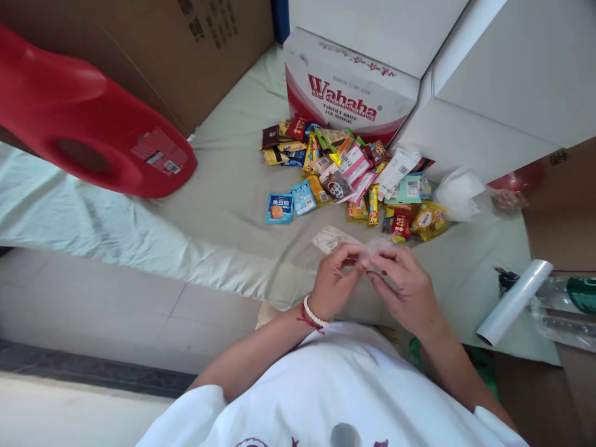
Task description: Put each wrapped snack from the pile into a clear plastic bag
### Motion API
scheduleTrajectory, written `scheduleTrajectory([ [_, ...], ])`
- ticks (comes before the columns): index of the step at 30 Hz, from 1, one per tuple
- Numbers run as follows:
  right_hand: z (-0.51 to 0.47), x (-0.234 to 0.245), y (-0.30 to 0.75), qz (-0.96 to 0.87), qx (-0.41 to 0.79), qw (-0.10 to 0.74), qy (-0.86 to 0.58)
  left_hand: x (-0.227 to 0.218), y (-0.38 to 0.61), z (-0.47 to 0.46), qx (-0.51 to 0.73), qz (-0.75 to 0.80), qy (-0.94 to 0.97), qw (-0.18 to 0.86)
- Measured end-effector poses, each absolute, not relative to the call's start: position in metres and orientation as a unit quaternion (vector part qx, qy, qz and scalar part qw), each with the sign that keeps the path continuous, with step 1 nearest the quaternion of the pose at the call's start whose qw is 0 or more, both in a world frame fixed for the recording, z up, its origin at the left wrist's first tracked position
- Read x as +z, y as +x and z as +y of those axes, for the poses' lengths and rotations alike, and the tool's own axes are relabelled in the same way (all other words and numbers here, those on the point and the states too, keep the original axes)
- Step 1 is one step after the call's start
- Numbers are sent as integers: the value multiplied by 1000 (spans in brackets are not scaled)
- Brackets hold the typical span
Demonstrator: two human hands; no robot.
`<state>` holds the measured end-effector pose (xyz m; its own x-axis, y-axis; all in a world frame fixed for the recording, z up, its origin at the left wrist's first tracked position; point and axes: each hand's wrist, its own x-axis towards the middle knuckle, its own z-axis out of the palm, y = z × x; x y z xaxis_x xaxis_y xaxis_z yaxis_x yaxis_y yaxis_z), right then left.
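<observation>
My left hand [339, 278] and my right hand [408, 287] meet in front of my chest. Between their pinched fingers is a thin, clear plastic bag [372, 245]; its far edge is hard to make out. Another bit of clear plastic [330, 238] lies on the cloth just beyond my left fingers. A pile of small wrapped snacks [339, 167] is spread past my hands. Closest to me in it are a red packet [401, 223] and a yellow packet [428, 220]. Two blue packets, one of them a snack packet [279, 208], rest at the pile's left.
A Wahaha water carton [349, 93] stands behind the pile. On the left is a big red jug [93, 124] before a brown cardboard box [153, 49]. White crumpled plastic [459, 194] lies right of the pile. A roll of film [514, 302] and clear bottles [568, 310] are at the right edge.
</observation>
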<state>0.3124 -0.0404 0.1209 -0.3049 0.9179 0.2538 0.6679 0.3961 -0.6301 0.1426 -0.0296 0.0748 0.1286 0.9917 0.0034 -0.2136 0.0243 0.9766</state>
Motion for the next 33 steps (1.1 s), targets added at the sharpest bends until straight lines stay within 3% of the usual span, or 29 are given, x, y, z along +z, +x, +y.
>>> scheduleTrajectory([
  [5,-37,112,317,-622,331,412,-577,79,145,-26,532,444,381,612],
  [8,-35,100,314,-579,435,414,-551,80,141,-30,524,459,392,601],
  [11,-32,91,311,-540,443,438,-566,74,136,-27,531,499,361,582],
  [15,-27,89,313,-442,507,462,-577,64,123,-12,540,484,252,641],
  [19,-21,100,313,-394,575,472,-539,69,103,1,506,454,258,686],
  [24,-10,107,302,-418,543,491,-538,88,83,6,499,347,290,739],
  [29,0,108,284,-477,449,496,-570,77,90,13,448,320,174,817],
  [31,2,110,282,-510,422,480,-575,65,96,19,453,363,148,801],
  [33,1,113,284,-521,411,473,-580,57,97,22,542,450,132,698],
])
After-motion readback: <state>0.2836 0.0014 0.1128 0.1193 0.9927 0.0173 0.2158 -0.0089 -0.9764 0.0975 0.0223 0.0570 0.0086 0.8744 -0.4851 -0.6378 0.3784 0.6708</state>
